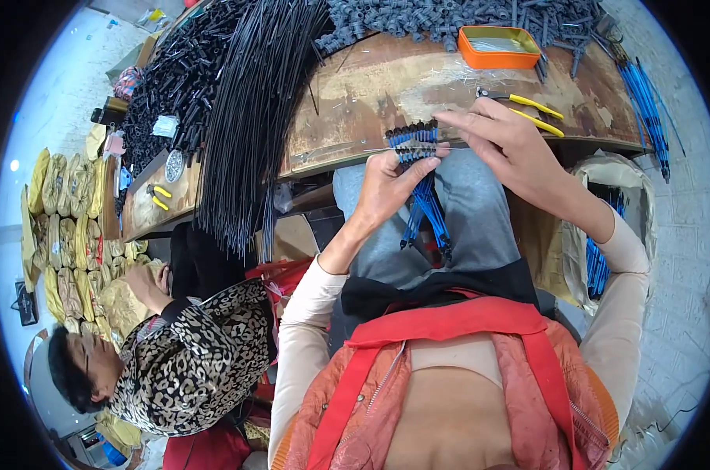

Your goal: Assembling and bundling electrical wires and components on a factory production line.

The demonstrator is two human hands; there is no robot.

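While both hands (386,184) (504,137) grip blue tubes (425,200), table edge (331,160) just beyond

Orange tray (498,47) and yellow-handled pliers (527,106) on worn wooden bench (371,102), black rod bundle (253,117), seated co-worker (191,360)

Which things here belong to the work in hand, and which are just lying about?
In hand:
- bundle of blue tubes with black end caps, gripped by left hand
- right hand, touching the cap ends

Lying about:
- orange rectangular tin tray
- yellow-handled pliers
- sheaf of long black rods
- heap of grey plastic fittings
- worn wooden table
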